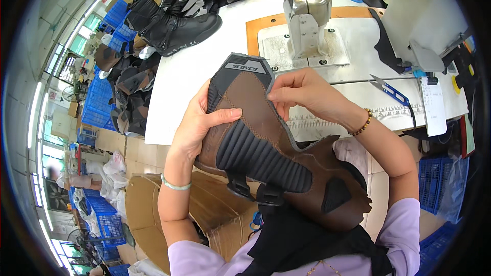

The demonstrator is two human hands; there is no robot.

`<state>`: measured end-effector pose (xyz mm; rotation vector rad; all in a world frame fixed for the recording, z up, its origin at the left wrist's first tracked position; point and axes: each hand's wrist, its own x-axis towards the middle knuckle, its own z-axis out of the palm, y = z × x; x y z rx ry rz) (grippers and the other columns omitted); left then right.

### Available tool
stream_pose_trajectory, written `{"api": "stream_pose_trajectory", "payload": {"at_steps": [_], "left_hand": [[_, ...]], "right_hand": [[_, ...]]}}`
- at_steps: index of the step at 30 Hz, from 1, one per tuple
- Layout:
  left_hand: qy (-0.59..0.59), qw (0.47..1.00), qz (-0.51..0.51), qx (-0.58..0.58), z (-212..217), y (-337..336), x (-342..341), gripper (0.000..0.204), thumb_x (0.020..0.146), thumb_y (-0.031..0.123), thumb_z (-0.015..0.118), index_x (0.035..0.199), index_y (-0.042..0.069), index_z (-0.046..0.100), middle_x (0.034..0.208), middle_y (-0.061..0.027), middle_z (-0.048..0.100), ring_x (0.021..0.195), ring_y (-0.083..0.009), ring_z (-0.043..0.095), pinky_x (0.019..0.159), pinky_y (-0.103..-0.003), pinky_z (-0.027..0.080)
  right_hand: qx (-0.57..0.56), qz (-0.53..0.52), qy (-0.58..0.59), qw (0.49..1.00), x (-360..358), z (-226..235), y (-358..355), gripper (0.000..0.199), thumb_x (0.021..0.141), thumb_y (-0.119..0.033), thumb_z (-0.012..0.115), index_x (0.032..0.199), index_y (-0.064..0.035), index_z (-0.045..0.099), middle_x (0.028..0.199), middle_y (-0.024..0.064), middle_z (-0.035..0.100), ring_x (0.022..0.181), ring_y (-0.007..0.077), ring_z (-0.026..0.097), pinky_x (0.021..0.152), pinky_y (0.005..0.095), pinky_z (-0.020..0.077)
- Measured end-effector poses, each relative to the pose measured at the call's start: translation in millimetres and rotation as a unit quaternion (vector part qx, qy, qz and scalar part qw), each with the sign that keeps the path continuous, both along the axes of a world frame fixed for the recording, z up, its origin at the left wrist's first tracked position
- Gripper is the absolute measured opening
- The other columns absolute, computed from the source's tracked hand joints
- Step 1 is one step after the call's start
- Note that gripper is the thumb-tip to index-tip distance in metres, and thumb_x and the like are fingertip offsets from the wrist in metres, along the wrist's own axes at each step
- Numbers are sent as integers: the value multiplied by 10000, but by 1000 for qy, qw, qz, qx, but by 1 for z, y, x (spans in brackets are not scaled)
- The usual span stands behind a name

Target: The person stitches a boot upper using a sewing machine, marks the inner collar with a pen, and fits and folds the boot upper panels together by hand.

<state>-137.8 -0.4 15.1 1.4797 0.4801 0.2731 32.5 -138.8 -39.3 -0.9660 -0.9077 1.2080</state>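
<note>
A brown and black boot upper (261, 117) hangs over my lap, held up in front of the sewing machine. It has ribbed black panels, orange stitching, black buckles and a light label patch at its top. My left hand (202, 122) grips its left side, thumb lying across the brown front. With thumb and fingers pinched together, my right hand (299, 92) holds the upper's right edge near the top. The fingertips of my right hand are partly hidden behind that edge.
The sewing machine (308, 20) stands on the white table (194, 76). Blue thread snips (391, 91) lie at right by a ruler strip. A finished black boot (176, 30) and stacked upper pieces (135, 82) are at left. A cardboard box (146, 204) sits below.
</note>
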Motion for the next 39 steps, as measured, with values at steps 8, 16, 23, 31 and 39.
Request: {"api": "stream_pose_trajectory", "payload": {"at_steps": [8, 16, 23, 31, 39], "left_hand": [[2, 1000, 2, 15, 0, 1, 6, 532, 673, -53, 693, 1158, -11, 477, 1055, -72, 581, 962, -128, 556, 868, -262, 442], [3, 1000, -10, 16, -2, 5, 8, 530, 680, -48, 691, 1163, -12, 474, 1060, -71, 578, 975, -129, 548, 879, -268, 434], [5, 1000, -12, 6, -5, 8, 12, 547, 688, -41, 685, 1187, -9, 464, 1073, -68, 574, 984, -128, 543, 885, -268, 428], [7, 1000, -22, -3, -8, 11, 16, 548, 691, -37, 684, 1190, -10, 460, 1072, -70, 573, 988, -132, 541, 887, -270, 428], [-2, 1000, -19, -1, -11, 12, 18, 530, 694, -46, 674, 1179, -12, 462, 1078, -73, 567, 989, -133, 540, 893, -270, 421]], "right_hand": [[-14, -10, -5, 1000, 4, -4, 5, 154, 828, -135, 596, 737, -11, 585, 647, 48, 591, 562, 105, 570, 561, 224, 453], [-22, -20, -2, 1000, 5, -6, 8, 155, 823, -130, 593, 722, -13, 580, 637, 40, 585, 557, 100, 569, 555, 218, 457], [-12, -25, -38, 999, 7, -5, 8, 156, 831, -124, 586, 727, -9, 571, 630, 32, 579, 553, 92, 562, 538, 210, 444], [-27, -9, -51, 998, 13, -4, 8, 148, 837, -112, 584, 739, -2, 566, 637, 40, 580, 558, 94, 565, 531, 214, 447], [-43, -74, -3, 996, 2, -18, 17, 178, 830, -143, 571, 706, -24, 528, 586, 18, 537, 510, 73, 514, 470, 192, 405]]}}
